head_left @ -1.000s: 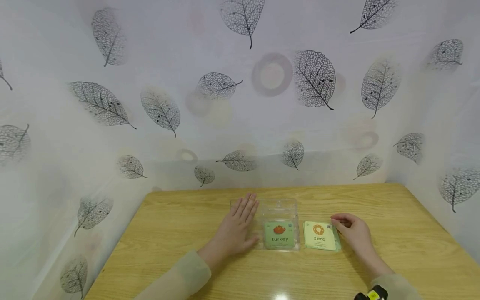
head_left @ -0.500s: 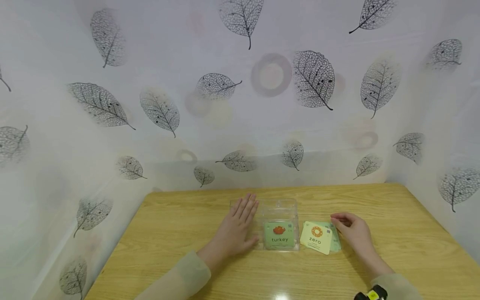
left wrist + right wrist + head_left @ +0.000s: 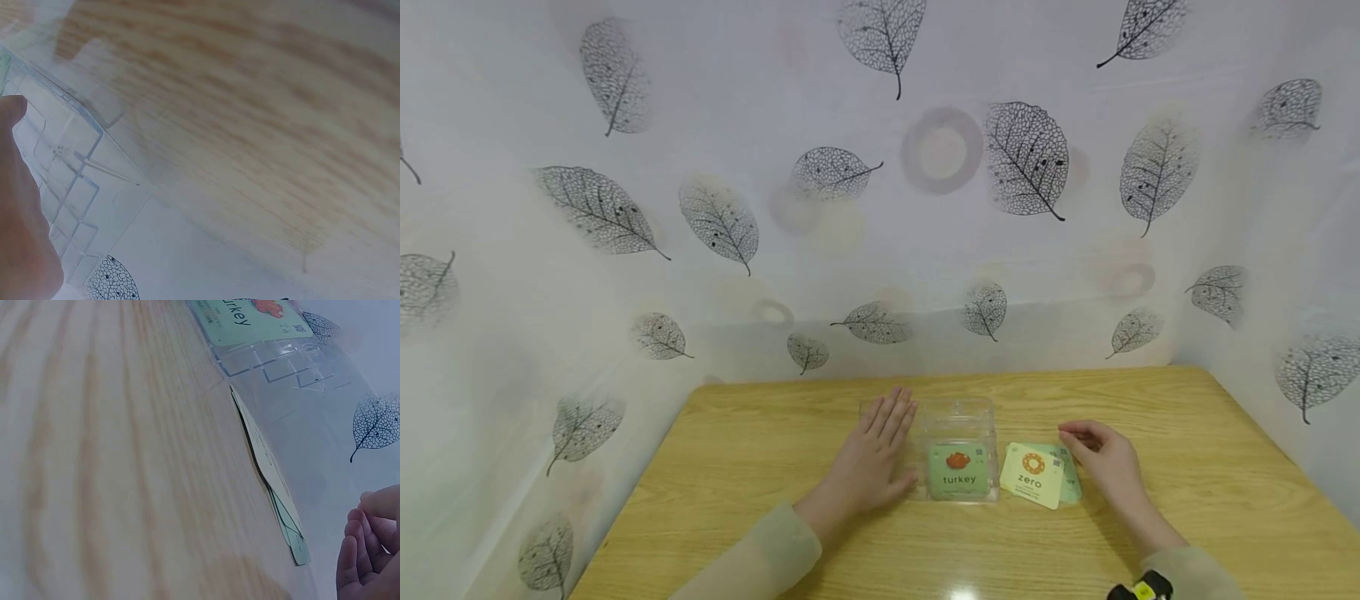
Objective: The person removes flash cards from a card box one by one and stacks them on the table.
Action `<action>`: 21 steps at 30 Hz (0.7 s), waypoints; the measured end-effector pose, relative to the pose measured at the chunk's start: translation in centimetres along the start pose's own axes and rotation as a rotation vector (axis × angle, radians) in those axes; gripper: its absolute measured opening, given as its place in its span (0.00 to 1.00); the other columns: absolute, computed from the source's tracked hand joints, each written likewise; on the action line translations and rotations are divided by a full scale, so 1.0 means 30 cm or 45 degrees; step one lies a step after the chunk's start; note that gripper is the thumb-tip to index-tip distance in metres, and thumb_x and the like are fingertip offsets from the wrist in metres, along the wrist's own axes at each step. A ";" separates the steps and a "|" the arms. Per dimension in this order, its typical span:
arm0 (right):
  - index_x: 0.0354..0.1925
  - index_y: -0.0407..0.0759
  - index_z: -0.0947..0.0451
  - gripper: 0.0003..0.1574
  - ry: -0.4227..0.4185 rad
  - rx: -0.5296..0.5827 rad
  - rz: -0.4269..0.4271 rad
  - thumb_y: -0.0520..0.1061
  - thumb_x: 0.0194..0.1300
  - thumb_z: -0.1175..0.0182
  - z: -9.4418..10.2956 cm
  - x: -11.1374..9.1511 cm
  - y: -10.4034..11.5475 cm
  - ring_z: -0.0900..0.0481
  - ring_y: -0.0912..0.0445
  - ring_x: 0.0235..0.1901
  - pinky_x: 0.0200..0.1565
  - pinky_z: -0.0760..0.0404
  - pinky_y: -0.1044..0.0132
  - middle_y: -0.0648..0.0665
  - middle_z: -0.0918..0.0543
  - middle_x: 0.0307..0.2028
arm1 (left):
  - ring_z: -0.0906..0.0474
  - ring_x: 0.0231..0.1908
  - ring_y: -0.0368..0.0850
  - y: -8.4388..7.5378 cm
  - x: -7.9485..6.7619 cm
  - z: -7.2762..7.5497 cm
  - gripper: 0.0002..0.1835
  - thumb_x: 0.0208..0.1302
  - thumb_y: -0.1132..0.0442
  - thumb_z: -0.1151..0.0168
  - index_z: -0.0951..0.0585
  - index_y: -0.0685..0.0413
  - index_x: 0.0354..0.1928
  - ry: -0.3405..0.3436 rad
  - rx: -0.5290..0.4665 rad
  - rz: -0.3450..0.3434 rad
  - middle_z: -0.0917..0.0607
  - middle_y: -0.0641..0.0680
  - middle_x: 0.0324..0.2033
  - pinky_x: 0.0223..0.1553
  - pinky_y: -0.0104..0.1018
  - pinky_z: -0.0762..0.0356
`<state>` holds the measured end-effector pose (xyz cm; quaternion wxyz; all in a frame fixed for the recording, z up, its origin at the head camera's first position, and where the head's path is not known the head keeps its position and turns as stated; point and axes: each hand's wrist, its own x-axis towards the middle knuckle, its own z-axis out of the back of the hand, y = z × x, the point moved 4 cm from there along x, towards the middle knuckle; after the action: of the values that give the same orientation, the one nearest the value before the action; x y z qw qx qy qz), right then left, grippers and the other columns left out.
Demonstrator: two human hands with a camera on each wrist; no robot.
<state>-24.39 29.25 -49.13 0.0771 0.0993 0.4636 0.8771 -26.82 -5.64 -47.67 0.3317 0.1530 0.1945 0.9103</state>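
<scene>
My left hand (image 3: 867, 465) lies flat with straight fingers on the left part of a clear plastic case (image 3: 958, 407). A green card printed "turkey" (image 3: 959, 472) lies in the case; in the right wrist view the turkey card (image 3: 253, 322) sits in it at the top. Right of the case, a pale yellow card printed "zero" (image 3: 1032, 475) lies tilted over green cards (image 3: 1072, 482) on the table. My right hand (image 3: 1108, 467) is just right of these cards, fingers loosely curled and thumb near the fingertips. Nothing shows between them in the right wrist view.
The wooden table (image 3: 737, 450) stands against a pale leaf-patterned curtain (image 3: 880, 242) at the back and sides. A black and yellow device (image 3: 1142, 586) is strapped at the right wrist.
The zero card has shifted left and turned clockwise, uncovering more of the green cards beneath. My right hand has moved very slightly up and left; my left hand stays in place.
</scene>
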 end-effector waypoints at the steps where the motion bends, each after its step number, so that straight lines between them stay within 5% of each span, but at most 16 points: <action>1: 0.55 0.29 0.16 0.18 -0.006 0.000 0.006 0.42 0.76 0.36 0.000 -0.001 0.002 0.25 0.76 0.33 0.35 0.20 0.78 0.32 0.10 0.48 | 0.60 0.86 0.57 0.000 0.000 0.000 0.56 0.74 0.24 0.59 0.53 0.60 0.85 0.008 0.002 0.002 0.57 0.61 0.86 0.87 0.47 0.54; 21: 0.53 0.28 0.16 0.16 -0.039 0.084 0.053 0.40 0.75 0.35 -0.013 -0.013 0.027 0.23 0.76 0.34 0.38 0.20 0.82 0.33 0.10 0.46 | 0.60 0.86 0.57 -0.002 -0.001 -0.001 0.55 0.74 0.24 0.60 0.53 0.59 0.85 0.027 0.023 0.007 0.58 0.61 0.86 0.87 0.47 0.53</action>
<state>-24.13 28.40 -48.71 0.0626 0.1247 0.4890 0.8611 -26.77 -5.62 -47.73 0.3258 0.1469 0.2059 0.9110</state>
